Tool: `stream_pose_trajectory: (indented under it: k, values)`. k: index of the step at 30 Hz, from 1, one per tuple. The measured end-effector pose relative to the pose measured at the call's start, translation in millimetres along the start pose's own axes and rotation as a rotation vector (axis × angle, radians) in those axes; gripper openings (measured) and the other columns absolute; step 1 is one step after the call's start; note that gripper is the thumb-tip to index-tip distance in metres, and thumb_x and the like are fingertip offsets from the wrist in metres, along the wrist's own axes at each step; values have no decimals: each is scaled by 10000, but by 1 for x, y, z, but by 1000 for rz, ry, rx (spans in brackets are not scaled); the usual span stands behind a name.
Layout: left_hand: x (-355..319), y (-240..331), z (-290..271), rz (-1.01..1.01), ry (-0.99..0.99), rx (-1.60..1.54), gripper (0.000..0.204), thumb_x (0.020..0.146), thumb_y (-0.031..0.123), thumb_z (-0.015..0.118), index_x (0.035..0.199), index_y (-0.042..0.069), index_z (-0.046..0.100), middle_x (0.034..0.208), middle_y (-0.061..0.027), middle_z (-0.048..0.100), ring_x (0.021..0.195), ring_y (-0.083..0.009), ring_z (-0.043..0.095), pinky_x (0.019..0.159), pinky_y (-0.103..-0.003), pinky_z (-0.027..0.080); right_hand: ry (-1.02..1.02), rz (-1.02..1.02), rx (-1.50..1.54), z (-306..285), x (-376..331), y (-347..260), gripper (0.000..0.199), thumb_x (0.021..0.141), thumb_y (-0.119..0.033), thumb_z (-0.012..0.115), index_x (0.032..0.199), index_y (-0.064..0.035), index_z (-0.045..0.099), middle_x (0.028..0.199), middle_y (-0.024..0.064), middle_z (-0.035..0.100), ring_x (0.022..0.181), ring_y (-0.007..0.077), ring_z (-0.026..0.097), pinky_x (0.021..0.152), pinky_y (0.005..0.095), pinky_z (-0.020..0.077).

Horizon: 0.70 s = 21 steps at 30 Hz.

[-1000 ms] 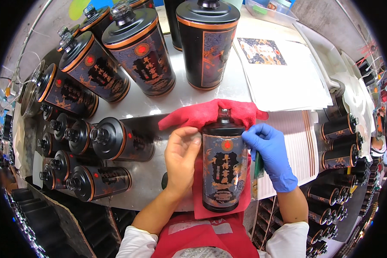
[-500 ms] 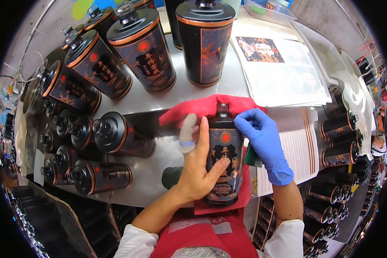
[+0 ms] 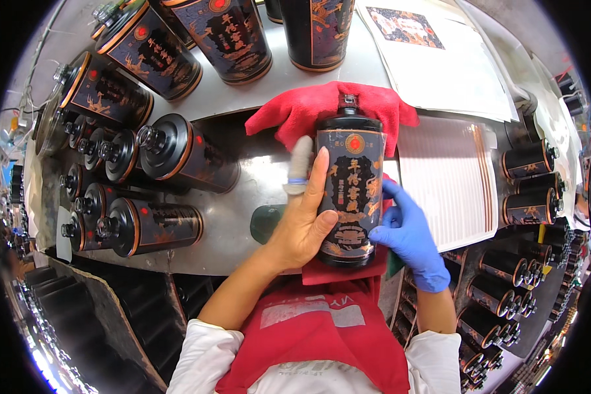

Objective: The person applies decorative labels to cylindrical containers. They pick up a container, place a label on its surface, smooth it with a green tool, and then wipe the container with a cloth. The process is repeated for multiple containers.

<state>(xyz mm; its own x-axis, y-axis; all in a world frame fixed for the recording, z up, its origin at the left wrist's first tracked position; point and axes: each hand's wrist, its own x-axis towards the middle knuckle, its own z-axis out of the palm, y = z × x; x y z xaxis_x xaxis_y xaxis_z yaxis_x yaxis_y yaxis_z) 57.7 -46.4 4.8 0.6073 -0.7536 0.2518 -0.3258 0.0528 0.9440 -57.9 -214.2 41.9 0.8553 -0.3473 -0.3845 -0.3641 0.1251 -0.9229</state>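
A black bottle [image 3: 352, 190] with a dark patterned label, copper designs and a red round emblem lies in front of me, its clear neck resting on a bunched red cloth [image 3: 295, 111]. My left hand [image 3: 301, 223], bare except for a pale wrap on one finger, holds the bottle's left side with the thumb over the front. My right hand [image 3: 407, 236], in a blue glove, grips the lower right edge, thumb near the base and fingers along the side. More red cloth lies beneath the base. A dark green piece [image 3: 267, 223] sits left of my left wrist.
Several similar bottles stand or lie on the metal table [image 3: 230, 243] to the left and far side. At the right are a striped sheet [image 3: 446, 184] and white papers [image 3: 459, 72]. Racks of bottles [image 3: 499, 292] stand lower right; a dark rack [image 3: 92, 315] is lower left.
My right hand has slid from the bottle's shoulder down to its lower right edge. My left hand stays on the left side. The view has shifted, so the far bottles sit higher in the picture.
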Motion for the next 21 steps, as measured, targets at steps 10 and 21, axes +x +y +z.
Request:
stream_pose_trajectory:
  k: [10, 21]
  values:
    - [-2, 4, 0, 12, 15, -175, 733, 940, 403, 385, 1447, 16, 25, 1486, -233, 82, 1377, -366, 96, 1097, -381, 73, -110, 59, 111, -14, -1, 9, 536, 765, -119, 635, 1270, -26, 482, 784, 1, 576, 570, 35, 479, 523, 178, 408]
    - [-5, 8, 14, -103, 12, -345, 725, 955, 321, 365, 1425, -22, -67, 1475, -207, 119, 1315, -267, 295, 1040, -353, 290, 440, -173, -12, -16, 32, 7, 294, 829, -291, 650, 924, -13, 650, 686, 26, 574, 618, 86, 521, 578, 250, 436]
